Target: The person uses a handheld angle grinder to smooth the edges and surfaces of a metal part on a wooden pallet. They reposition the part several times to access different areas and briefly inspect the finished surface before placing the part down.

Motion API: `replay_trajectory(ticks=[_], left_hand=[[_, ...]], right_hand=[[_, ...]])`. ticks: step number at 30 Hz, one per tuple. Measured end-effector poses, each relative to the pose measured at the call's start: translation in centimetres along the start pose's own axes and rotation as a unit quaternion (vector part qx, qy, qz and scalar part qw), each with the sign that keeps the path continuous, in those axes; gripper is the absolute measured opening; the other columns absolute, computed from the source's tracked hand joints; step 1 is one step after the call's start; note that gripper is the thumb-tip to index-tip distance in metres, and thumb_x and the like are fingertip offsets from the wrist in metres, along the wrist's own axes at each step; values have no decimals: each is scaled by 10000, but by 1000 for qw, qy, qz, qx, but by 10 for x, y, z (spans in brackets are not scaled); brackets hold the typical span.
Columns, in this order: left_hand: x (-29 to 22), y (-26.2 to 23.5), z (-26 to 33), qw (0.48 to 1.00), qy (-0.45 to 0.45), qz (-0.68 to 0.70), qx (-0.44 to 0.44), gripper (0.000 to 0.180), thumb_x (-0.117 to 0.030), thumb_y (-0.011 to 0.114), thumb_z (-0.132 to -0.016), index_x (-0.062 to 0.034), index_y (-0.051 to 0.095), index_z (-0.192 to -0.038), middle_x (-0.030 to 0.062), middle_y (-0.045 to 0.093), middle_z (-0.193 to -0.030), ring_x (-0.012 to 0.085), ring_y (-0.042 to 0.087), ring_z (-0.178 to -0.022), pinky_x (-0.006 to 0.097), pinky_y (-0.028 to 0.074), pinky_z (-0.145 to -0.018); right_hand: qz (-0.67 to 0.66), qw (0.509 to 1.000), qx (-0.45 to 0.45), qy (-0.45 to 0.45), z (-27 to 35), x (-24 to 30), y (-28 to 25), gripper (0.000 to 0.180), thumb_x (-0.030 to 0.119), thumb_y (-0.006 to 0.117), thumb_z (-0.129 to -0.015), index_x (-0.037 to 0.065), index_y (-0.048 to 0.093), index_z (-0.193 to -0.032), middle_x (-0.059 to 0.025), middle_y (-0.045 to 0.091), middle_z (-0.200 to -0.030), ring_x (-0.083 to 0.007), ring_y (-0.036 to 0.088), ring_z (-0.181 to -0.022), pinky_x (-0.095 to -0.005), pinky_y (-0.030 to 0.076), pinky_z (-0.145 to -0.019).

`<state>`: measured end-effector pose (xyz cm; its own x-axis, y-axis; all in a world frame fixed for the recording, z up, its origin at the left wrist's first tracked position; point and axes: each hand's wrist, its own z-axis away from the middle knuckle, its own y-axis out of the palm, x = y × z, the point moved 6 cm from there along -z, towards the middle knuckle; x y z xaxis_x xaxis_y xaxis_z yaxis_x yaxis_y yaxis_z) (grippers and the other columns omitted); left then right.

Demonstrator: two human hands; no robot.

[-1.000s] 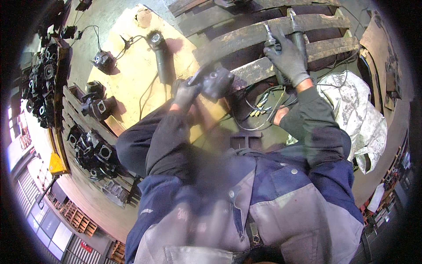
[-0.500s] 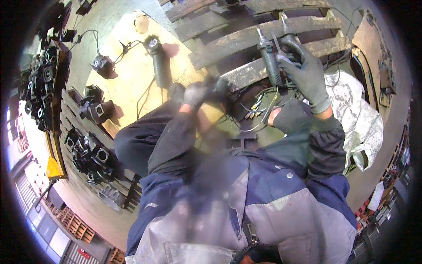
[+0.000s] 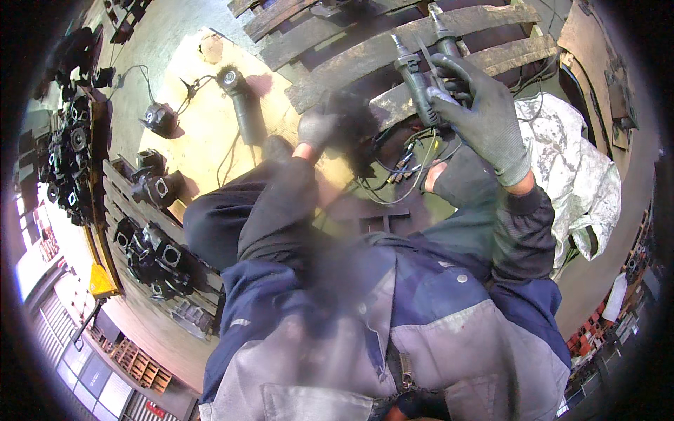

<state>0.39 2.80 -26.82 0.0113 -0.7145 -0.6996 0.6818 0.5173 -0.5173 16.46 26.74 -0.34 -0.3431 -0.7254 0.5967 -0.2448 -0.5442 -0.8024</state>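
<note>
My left hand [image 3: 319,130], in a grey glove, is closed around a dark part [image 3: 354,121] over the yellow board. The part is blurred, and its kind cannot be made out. My right hand [image 3: 483,105], also gloved, has thumb and fingers curled round a slim pointed metal tool [image 3: 424,53]; its lower end is hidden in the grip. Just beside these fingers a straight die grinder [image 3: 417,83] leans against the pallet, nose up. A second die grinder [image 3: 444,31] stands behind the fingers, partly covered by them.
A wooden pallet [image 3: 393,52] lies ahead. On the yellow board [image 3: 281,91] stand a black cylinder [image 3: 245,109] and a black cast part [image 3: 160,120]. Several castings [image 3: 154,256] fill pallets at left. Cables and hose fittings [image 3: 404,165] lie between my legs; a white sack [image 3: 569,154] is at right.
The view has shifted slightly, moving the board and pallet left and the castings at left downward. My right hand has tilted toward the nearer die grinder with the slim tool. My left hand keeps its hold.
</note>
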Motion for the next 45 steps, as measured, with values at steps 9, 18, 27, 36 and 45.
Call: replay_trajectory(ticks=[9,18,27,36,45], left_hand=[[0,-1,5,999,30,14,13,546,-494,732,-860,-108,730,-1247,227,760,-1124,365,723,-1090,422,541,-946],[4,-7,15,991,-90,-100,17,571,-510,725,-847,-4,764,-1107,240,773,-1049,382,745,-1045,446,558,-934],[1,-13,34,998,-57,4,-11,344,-269,751,-875,-10,771,-1101,90,773,-892,162,706,-836,335,551,-784],[23,-24,14,998,-36,4,-53,437,-377,724,-856,-34,763,-1123,226,764,-1000,349,751,-964,445,558,-871],[-17,-12,-9,976,-11,-219,-22,539,-541,669,-852,-86,777,-1121,263,750,-1066,444,720,-1045,470,549,-927]], right_hand=[[-43,998,-34,-10,5,-5,-12,564,368,791,-874,78,683,-1346,-187,747,-1132,-322,741,-1022,-428,574,-915],[-31,999,-37,-18,6,0,-16,529,225,794,-894,65,665,-1382,-155,762,-1134,-219,758,-988,-348,581,-903],[-40,999,-10,22,8,-2,-15,534,198,798,-880,90,668,-1387,-151,759,-1126,-204,745,-969,-354,579,-893],[-38,999,-15,13,10,-6,-18,558,236,806,-887,36,656,-1385,-155,764,-1132,-219,748,-964,-357,583,-899],[-69,995,-63,45,5,-25,-37,522,234,784,-924,53,654,-1396,-148,764,-1157,-198,756,-1039,-338,585,-917]])
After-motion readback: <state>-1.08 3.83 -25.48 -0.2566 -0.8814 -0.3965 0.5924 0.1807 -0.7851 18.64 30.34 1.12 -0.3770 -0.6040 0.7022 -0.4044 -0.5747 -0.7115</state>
